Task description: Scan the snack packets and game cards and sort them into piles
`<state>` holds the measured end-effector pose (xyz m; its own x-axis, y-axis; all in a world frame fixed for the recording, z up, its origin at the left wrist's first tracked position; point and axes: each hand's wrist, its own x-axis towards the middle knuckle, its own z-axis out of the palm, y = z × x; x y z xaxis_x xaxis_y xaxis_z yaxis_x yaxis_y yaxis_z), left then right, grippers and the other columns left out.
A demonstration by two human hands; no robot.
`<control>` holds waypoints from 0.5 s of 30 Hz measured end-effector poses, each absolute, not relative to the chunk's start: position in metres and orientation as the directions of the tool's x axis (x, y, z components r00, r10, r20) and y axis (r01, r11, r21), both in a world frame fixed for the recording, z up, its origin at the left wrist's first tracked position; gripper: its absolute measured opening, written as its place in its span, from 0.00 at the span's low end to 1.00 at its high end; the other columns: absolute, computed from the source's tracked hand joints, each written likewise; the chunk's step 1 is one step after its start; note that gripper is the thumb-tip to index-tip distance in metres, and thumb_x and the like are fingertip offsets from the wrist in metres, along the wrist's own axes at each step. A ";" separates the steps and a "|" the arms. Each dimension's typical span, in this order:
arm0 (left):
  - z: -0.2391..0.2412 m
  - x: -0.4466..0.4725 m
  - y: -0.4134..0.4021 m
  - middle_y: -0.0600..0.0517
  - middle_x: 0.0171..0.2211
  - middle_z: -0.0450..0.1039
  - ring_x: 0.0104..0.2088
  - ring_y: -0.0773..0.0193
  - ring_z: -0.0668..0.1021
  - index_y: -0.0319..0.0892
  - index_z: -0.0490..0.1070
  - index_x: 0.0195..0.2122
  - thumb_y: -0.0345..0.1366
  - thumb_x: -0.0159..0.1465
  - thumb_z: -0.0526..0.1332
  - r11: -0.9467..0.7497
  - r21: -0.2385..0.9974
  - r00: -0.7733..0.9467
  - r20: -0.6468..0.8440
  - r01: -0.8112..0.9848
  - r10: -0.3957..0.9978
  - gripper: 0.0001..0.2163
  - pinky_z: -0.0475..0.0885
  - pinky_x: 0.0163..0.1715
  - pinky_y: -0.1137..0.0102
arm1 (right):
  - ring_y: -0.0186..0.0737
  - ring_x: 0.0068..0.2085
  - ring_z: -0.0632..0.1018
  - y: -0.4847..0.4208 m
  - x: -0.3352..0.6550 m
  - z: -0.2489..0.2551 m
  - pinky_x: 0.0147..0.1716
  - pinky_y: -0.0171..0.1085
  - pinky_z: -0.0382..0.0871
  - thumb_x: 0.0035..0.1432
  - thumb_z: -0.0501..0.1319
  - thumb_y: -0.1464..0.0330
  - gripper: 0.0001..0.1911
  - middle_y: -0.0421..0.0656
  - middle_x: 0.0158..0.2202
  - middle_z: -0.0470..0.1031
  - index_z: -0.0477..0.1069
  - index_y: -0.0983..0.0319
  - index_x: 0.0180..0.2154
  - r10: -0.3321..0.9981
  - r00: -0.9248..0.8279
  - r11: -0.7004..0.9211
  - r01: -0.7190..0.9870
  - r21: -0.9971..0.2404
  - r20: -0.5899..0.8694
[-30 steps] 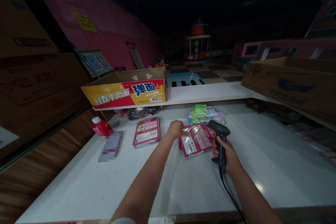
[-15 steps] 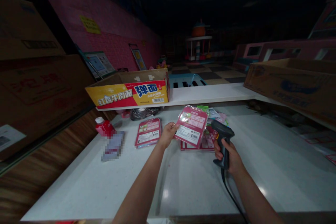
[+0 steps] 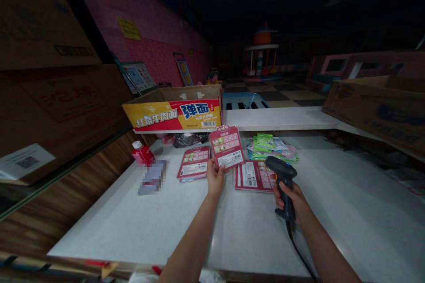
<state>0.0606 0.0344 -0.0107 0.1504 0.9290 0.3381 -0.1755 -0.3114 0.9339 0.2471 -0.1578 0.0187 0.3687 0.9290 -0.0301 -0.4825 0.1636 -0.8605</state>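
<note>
My left hand (image 3: 215, 180) pinches the lower edge of a pink flat packet (image 3: 227, 147) and holds it upright above the white counter (image 3: 252, 230). My right hand (image 3: 292, 201) is wrapped round the grip of a black barcode scanner (image 3: 282, 176), its cable trailing back toward me. Just left of the scanner's head, a stack of pink packets (image 3: 253, 176) lies flat on the counter. Another small pile of pink packets (image 3: 195, 163) lies to the left of the raised one.
A heap of green and pink packets (image 3: 270, 147) lies farther back. A red bottle (image 3: 142, 153) and a blurred flat item (image 3: 153, 177) sit at the left. A yellow-red carton (image 3: 175, 112) rests on the raised shelf, and brown cartons (image 3: 375, 108) stand at both sides.
My left hand lifted one pink packet off the stack by the scanner and carried it up and leftward, turning it upright. The scanner hand stayed nearly still.
</note>
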 end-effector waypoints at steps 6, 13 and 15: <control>-0.014 0.060 0.034 0.50 0.39 0.71 0.37 0.62 0.76 0.45 0.58 0.42 0.41 0.61 0.59 -0.389 0.918 0.073 0.394 -0.072 0.916 0.12 0.73 0.33 0.69 | 0.30 0.14 0.67 -0.155 0.242 0.019 0.12 0.29 0.61 0.50 0.71 0.55 0.23 0.35 0.21 0.71 0.70 0.60 0.42 0.935 0.355 0.113 -0.324 -0.939 -0.010; -0.014 0.059 0.033 0.48 0.41 0.71 0.43 0.60 0.76 0.45 0.59 0.43 0.38 0.62 0.58 -0.444 0.894 0.083 0.448 -0.059 0.890 0.11 0.73 0.43 0.64 | 0.30 0.14 0.67 -0.155 0.241 0.023 0.11 0.30 0.60 0.48 0.72 0.54 0.23 0.35 0.20 0.70 0.70 0.60 0.39 0.936 0.351 0.082 -0.312 -0.946 -0.035; -0.015 0.059 0.034 0.48 0.41 0.71 0.43 0.60 0.76 0.45 0.59 0.43 0.38 0.62 0.58 -0.446 0.894 0.075 0.448 -0.041 0.891 0.11 0.73 0.43 0.64 | 0.30 0.13 0.67 -0.155 0.241 0.023 0.11 0.30 0.61 0.47 0.72 0.54 0.22 0.35 0.19 0.70 0.70 0.60 0.37 0.941 0.337 0.070 -0.313 -0.947 -0.042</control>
